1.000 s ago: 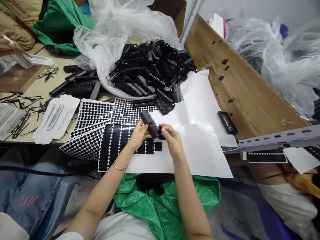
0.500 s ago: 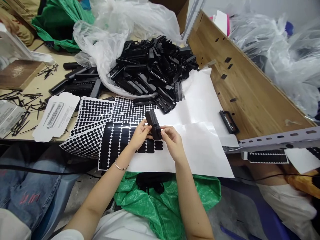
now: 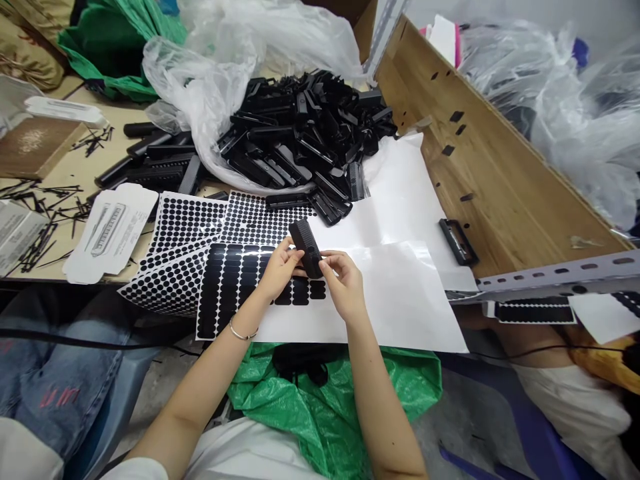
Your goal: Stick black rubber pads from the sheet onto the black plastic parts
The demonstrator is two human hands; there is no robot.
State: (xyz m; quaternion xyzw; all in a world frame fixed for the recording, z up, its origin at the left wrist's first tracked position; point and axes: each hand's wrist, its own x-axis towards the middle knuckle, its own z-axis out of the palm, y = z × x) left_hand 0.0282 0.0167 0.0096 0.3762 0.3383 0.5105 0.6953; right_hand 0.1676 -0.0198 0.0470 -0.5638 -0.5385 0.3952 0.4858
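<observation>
Both my hands grip one small black plastic part (image 3: 305, 245) just above a sticker sheet of black oblong pads (image 3: 235, 283). My left hand (image 3: 278, 269) pinches its lower left side. My right hand (image 3: 341, 280) has its fingers curled onto the part's near end. The part stands tilted, its far end pointing away from me. Sheets of black round dots (image 3: 185, 233) lie to the left, white backing paper (image 3: 400, 267) to the right.
A heap of black plastic parts (image 3: 305, 140) spills from a clear bag (image 3: 210, 93) behind. A tilted wooden board (image 3: 480, 167) rises at right, one black part (image 3: 455, 241) at its foot. White cartons (image 3: 113, 230), black slivers and a green bag (image 3: 330, 407) surround me.
The black part has turned more upright in my hands and my right fingers have shifted on its near end. The other person's hand at the far left has gone from view.
</observation>
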